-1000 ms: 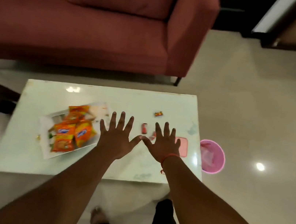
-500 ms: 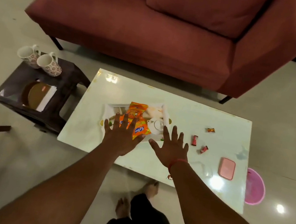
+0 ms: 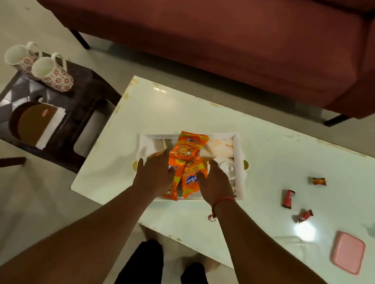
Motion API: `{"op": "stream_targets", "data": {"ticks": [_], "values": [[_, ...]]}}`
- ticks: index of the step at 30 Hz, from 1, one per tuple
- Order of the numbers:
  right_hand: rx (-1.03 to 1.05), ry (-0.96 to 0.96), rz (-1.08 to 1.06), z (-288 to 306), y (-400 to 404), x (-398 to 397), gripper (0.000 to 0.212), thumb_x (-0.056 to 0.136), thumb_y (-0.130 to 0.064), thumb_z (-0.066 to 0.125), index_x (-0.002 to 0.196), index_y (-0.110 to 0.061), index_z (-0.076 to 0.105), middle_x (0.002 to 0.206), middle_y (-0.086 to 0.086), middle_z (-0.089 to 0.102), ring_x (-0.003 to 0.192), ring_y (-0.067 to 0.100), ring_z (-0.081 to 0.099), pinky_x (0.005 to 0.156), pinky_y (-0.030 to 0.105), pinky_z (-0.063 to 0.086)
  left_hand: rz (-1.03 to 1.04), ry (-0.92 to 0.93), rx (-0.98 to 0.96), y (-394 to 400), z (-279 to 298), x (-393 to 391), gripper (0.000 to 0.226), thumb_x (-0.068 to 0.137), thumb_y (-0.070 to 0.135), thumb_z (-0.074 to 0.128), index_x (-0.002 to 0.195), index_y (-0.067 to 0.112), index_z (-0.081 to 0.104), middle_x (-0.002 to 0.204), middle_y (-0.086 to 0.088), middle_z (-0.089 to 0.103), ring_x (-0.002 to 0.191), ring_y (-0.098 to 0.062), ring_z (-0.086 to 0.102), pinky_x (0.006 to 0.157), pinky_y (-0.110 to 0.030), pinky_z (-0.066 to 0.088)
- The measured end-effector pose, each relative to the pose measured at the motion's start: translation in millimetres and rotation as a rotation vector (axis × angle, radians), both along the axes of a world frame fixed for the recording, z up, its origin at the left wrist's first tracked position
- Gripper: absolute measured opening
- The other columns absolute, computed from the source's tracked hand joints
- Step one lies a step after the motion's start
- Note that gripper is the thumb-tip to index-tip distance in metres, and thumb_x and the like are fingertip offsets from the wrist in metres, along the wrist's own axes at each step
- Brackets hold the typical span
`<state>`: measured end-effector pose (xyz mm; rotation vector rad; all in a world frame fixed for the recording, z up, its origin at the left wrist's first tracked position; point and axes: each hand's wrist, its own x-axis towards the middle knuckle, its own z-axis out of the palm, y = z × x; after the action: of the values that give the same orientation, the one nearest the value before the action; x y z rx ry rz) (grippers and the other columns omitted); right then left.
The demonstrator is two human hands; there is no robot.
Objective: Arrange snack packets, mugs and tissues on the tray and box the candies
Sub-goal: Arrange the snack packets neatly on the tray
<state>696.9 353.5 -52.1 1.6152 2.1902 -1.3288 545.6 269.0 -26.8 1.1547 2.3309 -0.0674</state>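
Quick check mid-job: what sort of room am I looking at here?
Most likely a home living room. A red sofa stands behind a low white coffee table, with a dark side table beside it carrying two floral mugs, all on a pale tiled floor.

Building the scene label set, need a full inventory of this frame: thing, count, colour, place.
snack packets: several, orange, on tray
tray: 1, white, on coffee table
coffee table: 1, white, centre
candies: 3, red wrappers, table right of tray
candy box: 1, pink, table's near right
mugs: 2, white with red flowers, side table
side table: 1, dark, left
tissues: stack, white, side table under brown disc
sofa: 1, red, behind
left hand: on packets
right hand: on packets
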Motion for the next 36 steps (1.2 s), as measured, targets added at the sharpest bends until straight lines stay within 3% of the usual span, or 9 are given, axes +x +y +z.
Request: {"op": "stream_targets", "data": {"ticks": [3,11,16,18,21,26,30,33,36], "values": [[-0.037,0.082,-0.206,-27.5,31.8,-21.7,0.051,0.096,-0.037,0.052,0.138,-0.010,0.042,0.131,0.018,0.060,0.122,0.035,0.055,0.098,0.040,0.044,0.117,-0.108,0.055,27.6,-32.1,-18.3,0.053,0.100,0.036,0.038,0.149,0.016,0.028,0.124,-0.018,0.064,0.119,-0.038,0.056,0.107,-0.048,0.036],[-0.215,0.157,-0.371,-81.1,60.0,-73.1,0.049,0.084,-0.037,0.062,0.127,-0.016,0.049,0.118,0.010,0.063,0.106,0.030,0.059,0.077,0.030,0.039,0.340,-0.320,0.075,63.3,-93.9,-45.6,0.053,0.092,0.041,0.052,0.139,0.018,0.042,0.130,-0.012,0.062,0.118,-0.035,0.057,0.101,-0.049,0.045],[-0.119,0.384,-0.517,-76.4,38.0,-80.2,0.053,0.082,-0.030,0.067,0.131,-0.032,0.048,0.112,-0.012,0.061,0.097,0.011,0.057,0.073,0.016,0.040,0.487,-0.433,0.326,67.8,-91.1,-32.8,0.029,0.091,0.028,0.062,0.118,0.022,0.054,0.101,0.001,0.066,0.085,-0.012,0.063,0.065,-0.017,0.044],[-0.143,0.453,-0.612,-72.3,34.8,-74.6,0.059,0.084,-0.028,0.068,0.137,-0.033,0.043,0.114,-0.014,0.059,0.101,0.009,0.060,0.078,0.016,0.046,0.537,-0.472,0.411,67.1,-87.4,-25.4,0.024,0.090,0.020,0.060,0.112,0.026,0.053,0.087,0.009,0.064,0.076,-0.008,0.062,0.056,-0.014,0.039],[-0.202,0.537,-0.746,-67.4,37.7,-63.5,0.062,0.083,-0.018,0.066,0.138,-0.032,0.041,0.119,-0.005,0.063,0.105,0.014,0.064,0.088,0.035,0.055,0.577,-0.610,0.484,68.4,-83.5,-10.8,0.030,0.087,0.022,0.062,0.114,0.030,0.051,0.083,0.007,0.066,0.078,-0.012,0.066,0.064,-0.027,0.050],[-0.195,0.656,-0.775,-62.4,50.6,-38.2,0.041,0.080,0.000,0.063,0.113,-0.024,0.058,0.110,0.002,0.066,0.105,0.026,0.067,0.085,0.055,0.057,1.044,-0.915,0.458,86.5,-82.0,-8.9,0.053,0.084,0.040,0.070,0.128,0.026,0.043,0.121,-0.010,0.063,0.102,-0.026,0.067,0.088,-0.046,0.057],[-0.299,0.680,-0.671,-65.8,48.6,-14.9,0.051,0.081,0.007,0.062,0.114,-0.031,0.057,0.106,0.004,0.061,0.103,0.024,0.066,0.077,0.046,0.061,0.985,-0.957,0.436,100.4,-85.4,-21.6,0.028,0.091,0.041,0.064,0.111,0.023,0.062,0.103,-0.003,0.073,0.085,-0.022,0.074,0.070,-0.043,0.061],[-0.271,0.695,-0.727,-66.8,50.6,2.6,0.033,0.082,0.007,0.065,0.101,-0.020,0.061,0.100,0.006,0.064,0.089,0.016,0.070,0.067,0.035,0.059,0.952,-0.871,0.452,100.1,-87.6,-26.2,0.016,0.094,0.036,0.061,0.085,0.024,0.064,0.086,0.001,0.074,0.082,-0.022,0.073,0.068,-0.041,0.061],[-0.244,0.565,-0.737,-70.1,53.4,15.6,0.022,0.081,0.001,0.071,0.083,-0.016,0.057,0.095,0.012,0.064,0.086,0.024,0.070,0.074,0.046,0.061,0.863,-0.847,0.532,97.6,-90.9,-21.9,0.019,0.096,0.034,0.058,0.081,0.024,0.063,0.086,0.003,0.073,0.085,-0.017,0.072,0.072,-0.039,0.060]]}}
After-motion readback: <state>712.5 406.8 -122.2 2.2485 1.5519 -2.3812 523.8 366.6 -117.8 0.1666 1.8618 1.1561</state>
